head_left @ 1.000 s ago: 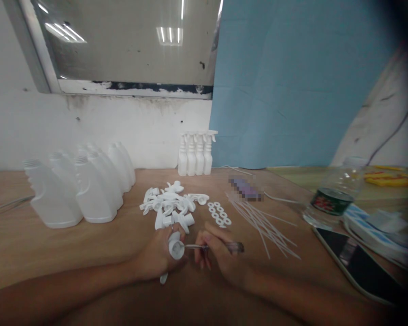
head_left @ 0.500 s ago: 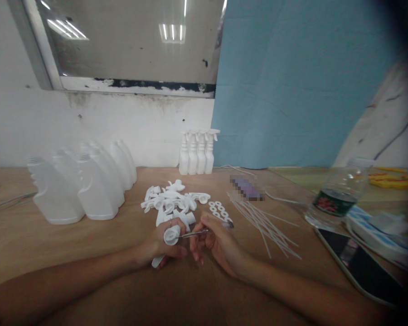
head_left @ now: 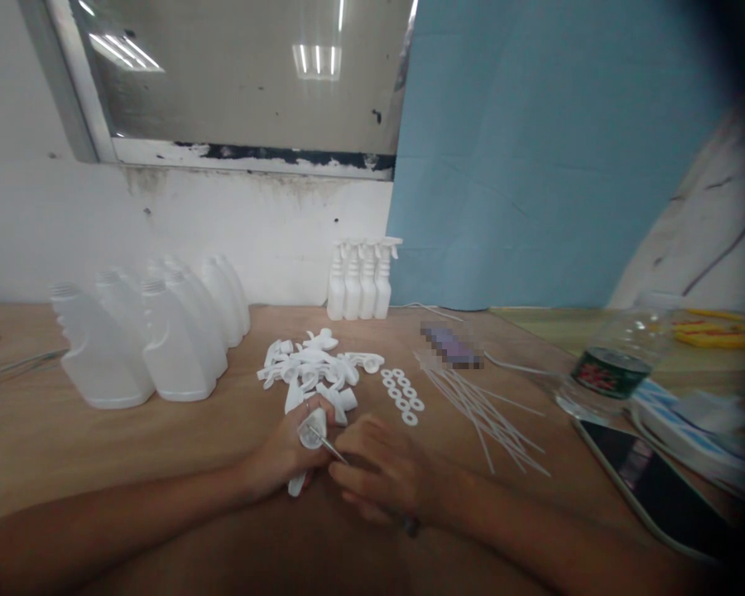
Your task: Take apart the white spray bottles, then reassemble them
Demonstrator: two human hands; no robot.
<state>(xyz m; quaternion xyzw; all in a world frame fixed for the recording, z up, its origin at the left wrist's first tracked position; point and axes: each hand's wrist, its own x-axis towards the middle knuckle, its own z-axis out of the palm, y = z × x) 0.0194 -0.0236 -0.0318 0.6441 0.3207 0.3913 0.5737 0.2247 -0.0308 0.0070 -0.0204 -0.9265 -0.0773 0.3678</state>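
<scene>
My left hand (head_left: 285, 455) is closed round a white spray-trigger head (head_left: 311, 434), its round opening turned toward my right hand. My right hand (head_left: 378, 472) is closed on thin metal tweezers (head_left: 330, 448), and their tip pokes into that opening. Both hands rest on the wooden table (head_left: 180, 447), just in front of a heap of white trigger heads (head_left: 314, 368). A cluster of small white ring washers (head_left: 401, 392) lies to the right of the heap. A bundle of thin white dip tubes (head_left: 484, 410) lies further right.
Empty white bottles (head_left: 149, 339) stand at the left. Assembled small spray bottles (head_left: 361, 280) stand by the back wall. At the right are a clear water bottle (head_left: 614, 364), a dark phone (head_left: 651, 484), a stack of flat items (head_left: 689, 422) and a blue sheet (head_left: 534, 149).
My right hand has turned over and moved in toward my left hand, swinging the tweezers so their tip now enters the trigger head's opening. The left hand tilted the head slightly.
</scene>
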